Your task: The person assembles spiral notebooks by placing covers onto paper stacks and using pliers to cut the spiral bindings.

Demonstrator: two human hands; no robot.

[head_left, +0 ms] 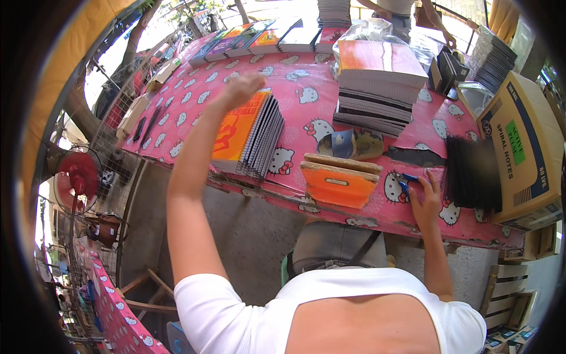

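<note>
My left hand [244, 89], smeared by motion, is above the far end of a stack of spiral notebooks [244, 135] with orange covers. Its fingers are too blurred to read. On the right, my right hand [427, 203] rests on the table, thumb and fingers apart. Beside its fingertips lies a small blue-handled hand tool [406, 183], perhaps pliers or cutters. Between my hands, an orange block with a slot [341, 187] stands near the table's front edge, a wooden board [342, 163] behind it.
A tall stack of unbound notebooks [377, 88] stands behind a patterned pouch [350, 144]. At right are black spiral coils [471, 171] and a cardboard box [522, 150]. More notebooks [259, 38] line the far edge of the pink table [306, 76]. Another person's arm [436, 17] reaches in beyond.
</note>
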